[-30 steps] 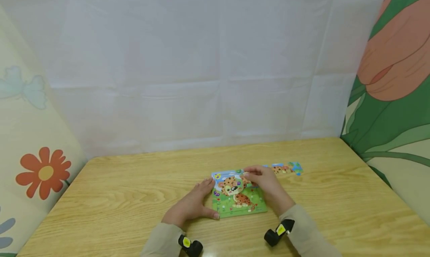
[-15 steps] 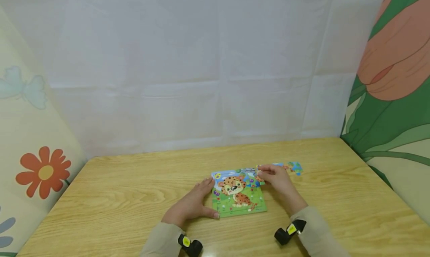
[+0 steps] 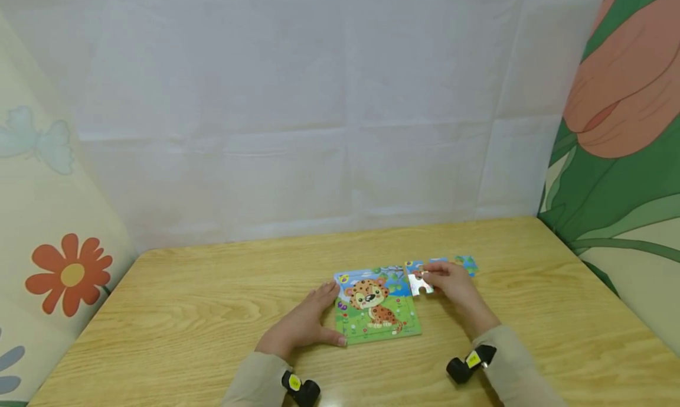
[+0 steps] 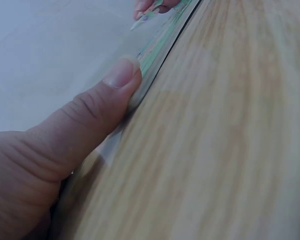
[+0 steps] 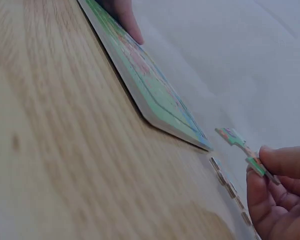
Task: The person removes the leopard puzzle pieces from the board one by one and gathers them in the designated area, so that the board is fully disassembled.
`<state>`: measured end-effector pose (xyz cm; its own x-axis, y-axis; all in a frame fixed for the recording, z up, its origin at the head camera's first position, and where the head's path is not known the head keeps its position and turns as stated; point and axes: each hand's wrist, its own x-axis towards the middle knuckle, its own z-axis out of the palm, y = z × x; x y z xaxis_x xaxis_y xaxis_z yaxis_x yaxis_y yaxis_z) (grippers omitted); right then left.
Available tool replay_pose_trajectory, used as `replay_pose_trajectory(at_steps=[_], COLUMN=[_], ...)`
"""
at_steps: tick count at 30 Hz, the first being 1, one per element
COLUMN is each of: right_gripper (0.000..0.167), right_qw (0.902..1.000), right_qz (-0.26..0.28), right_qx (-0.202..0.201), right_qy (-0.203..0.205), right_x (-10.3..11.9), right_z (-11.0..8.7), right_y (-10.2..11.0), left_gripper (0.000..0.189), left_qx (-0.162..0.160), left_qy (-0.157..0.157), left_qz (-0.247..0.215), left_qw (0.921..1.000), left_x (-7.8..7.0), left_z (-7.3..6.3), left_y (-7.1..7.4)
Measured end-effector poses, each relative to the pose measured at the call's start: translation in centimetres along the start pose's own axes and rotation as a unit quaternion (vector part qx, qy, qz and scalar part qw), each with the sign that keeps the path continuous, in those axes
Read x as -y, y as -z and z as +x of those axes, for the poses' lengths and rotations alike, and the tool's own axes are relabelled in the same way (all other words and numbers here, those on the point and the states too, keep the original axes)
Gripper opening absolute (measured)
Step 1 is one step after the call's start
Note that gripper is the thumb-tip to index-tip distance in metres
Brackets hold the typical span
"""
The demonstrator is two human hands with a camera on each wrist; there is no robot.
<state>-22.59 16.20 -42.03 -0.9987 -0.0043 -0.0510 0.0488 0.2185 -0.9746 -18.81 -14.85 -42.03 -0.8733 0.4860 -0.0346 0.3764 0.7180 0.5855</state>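
Logging from my remote station, the held item first.

Item one: a thin, flat, glossy jigsaw piece with a notched edge (image 3: 419,284), lifted off the bench and tilted, just beyond the right edge of the board. I judge it light, stiff and a little slippery on its printed face; the narrow tabs look the likeliest to bend or fray. Best hold, in my view: a light pinch on the broad body, clear of the tabs.

Item two: the right hand (image 3: 458,290), pinching that piece between thumb and fingers.

Item three: a square, green-bordered board with a spotted leopard picture (image 3: 379,336), flat on the bench. I expect it stiff and prone to sliding, best steadied at its rim.

Item four: the left hand (image 3: 301,317), spread wide along the board's left edge, thumb at the near corner.

Item five: a row of blue-and-orange printed pieces (image 3: 468,264), partly hidden behind the right hand.

Item six: a pale wood-grain bench (image 3: 212,300).

Item seven: a creased white sheet (image 3: 265,100), behind.
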Motion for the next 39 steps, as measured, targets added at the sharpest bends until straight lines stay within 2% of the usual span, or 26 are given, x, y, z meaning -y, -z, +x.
replay_pose_trajectory(at_steps=[8,13,16,19,22,28,32,39], right_gripper=[0.024,0.021,0.018,0.016,0.015,0.013,0.013,0.013], right_qw=[0.9999,0.9973,0.9843,0.9608,0.9476,0.9282,0.9244,0.9323], right_qz=[-0.009,-0.069,-0.166,-0.26,-0.301,-0.353,-0.361,-0.343], right_qx=[-0.012,-0.023,-0.035,-0.05,-0.053,-0.059,-0.058,-0.054], right_qy=[-0.005,0.011,0.051,0.083,0.095,0.104,0.108,0.101], right_x=[-0.2,-0.4,-0.29,0.04,0.36,0.45,0.31,0.13], right_z=[-0.15,-0.14,-0.18,-0.32,-0.5,-0.62,-0.6,-0.51], right_y=[0.29,0.09,-0.03,-0.15,-0.29,-0.47,-0.41,-0.18], left_gripper=[0.11,0.11,0.11,0.11,0.11,0.11,0.11,0.11], left_qx=[0.007,0.009,0.009,0.007,0.008,0.007,0.007,0.008], left_qy=[0.003,0.005,0.004,0.0,0.0,0.002,0.002,0.0], left_qz=[-0.005,-0.008,-0.005,-0.002,-0.003,-0.001,0.002,0.004], left_qw=[1.0,0.9999,0.9999,1.0,1.0,1.0,1.0,1.0], left_x=[0.07,0.05,0.12,0.12,0.08,0.08,0.18,0.21], left_z=[-0.11,-0.16,-0.13,-0.11,-0.11,-0.12,-0.1,-0.04], left_y=[0.06,0.11,0.06,0.04,0.04,0.02,0.0,-0.04])
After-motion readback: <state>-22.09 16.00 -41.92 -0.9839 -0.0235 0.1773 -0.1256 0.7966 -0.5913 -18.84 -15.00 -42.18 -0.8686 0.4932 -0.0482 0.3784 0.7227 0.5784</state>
